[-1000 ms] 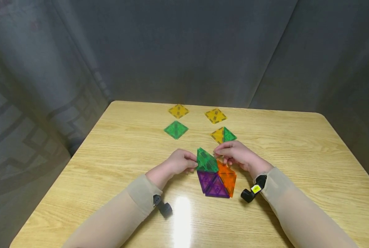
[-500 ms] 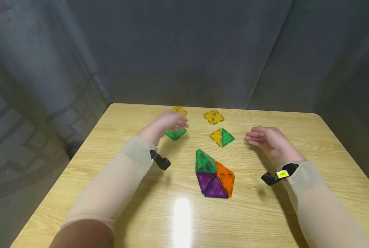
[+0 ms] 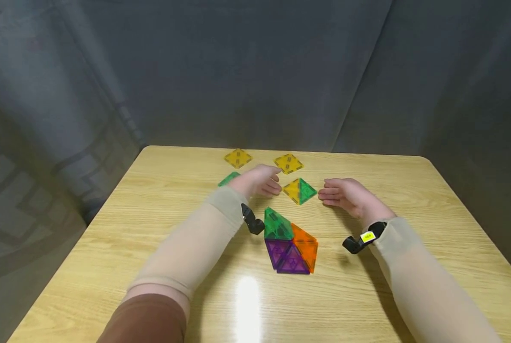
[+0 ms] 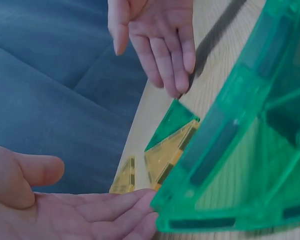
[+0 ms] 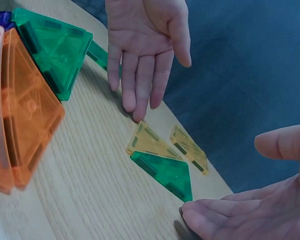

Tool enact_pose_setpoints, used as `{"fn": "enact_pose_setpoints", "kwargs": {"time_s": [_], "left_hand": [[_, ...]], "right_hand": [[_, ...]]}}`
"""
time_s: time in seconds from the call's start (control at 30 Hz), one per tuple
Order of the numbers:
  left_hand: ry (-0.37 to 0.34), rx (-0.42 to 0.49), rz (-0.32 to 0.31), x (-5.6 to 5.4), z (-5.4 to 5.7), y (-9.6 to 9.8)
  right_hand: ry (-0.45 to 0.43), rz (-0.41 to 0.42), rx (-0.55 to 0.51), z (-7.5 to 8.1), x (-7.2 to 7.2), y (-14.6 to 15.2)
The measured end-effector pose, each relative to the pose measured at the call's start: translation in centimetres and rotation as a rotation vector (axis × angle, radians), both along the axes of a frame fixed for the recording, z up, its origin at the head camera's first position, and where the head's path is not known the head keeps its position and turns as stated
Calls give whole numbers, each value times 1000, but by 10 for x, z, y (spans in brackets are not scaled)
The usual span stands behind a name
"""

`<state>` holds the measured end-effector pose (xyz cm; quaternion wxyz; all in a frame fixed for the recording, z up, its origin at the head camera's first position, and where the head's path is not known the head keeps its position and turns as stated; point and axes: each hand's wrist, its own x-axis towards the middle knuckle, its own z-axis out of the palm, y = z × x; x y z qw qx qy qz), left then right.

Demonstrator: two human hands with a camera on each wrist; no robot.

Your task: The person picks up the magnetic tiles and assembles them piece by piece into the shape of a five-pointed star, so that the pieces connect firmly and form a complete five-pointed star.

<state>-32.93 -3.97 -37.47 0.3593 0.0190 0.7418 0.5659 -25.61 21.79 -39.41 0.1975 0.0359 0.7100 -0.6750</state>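
Observation:
A diamond of one yellow and one green triangular magnetic tile (image 3: pixel 300 191) lies flat between my two hands. At its left my left hand (image 3: pixel 263 181) is held palm inward with straight fingers, its tips close to the yellow corner. From the other side my right hand (image 3: pixel 343 194) faces it the same way, fingertips right by the green corner. Both hands hold nothing. Nearer to me stands a raised shape of joined tiles, with green (image 3: pixel 278 225), purple (image 3: pixel 291 257) and orange (image 3: pixel 305 245) parts; in the left wrist view its green side (image 4: pixel 225 150) looms large.
Two yellow diamonds, a left one (image 3: pixel 238 158) and a right one (image 3: pixel 288 163), lie toward the back of the wooden table (image 3: pixel 195 164). A green diamond (image 3: pixel 229 178) is partly hidden behind my left wrist. Grey curtains (image 3: pixel 247 71) hang behind the table.
Both hands let go of the raised tile shape and moved away from it. My left hand passed over the green diamond, then went right; my right hand swung out, then back in toward the yellow-green diamond.

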Motion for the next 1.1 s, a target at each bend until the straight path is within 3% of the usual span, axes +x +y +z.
{"fn": "enact_pose_setpoints", "kwargs": {"time_s": [0.43, 0.83, 1.1], "left_hand": [[12, 5, 91, -1, -7, 8], [-42, 125, 258, 0, -16, 11], [17, 71, 241, 2, -26, 15]], "right_hand": [[-6, -29, -28, -6, 0, -1], [-67, -198, -188, -16, -5, -12], [-82, -203, -155, -21, -5, -18]]}}
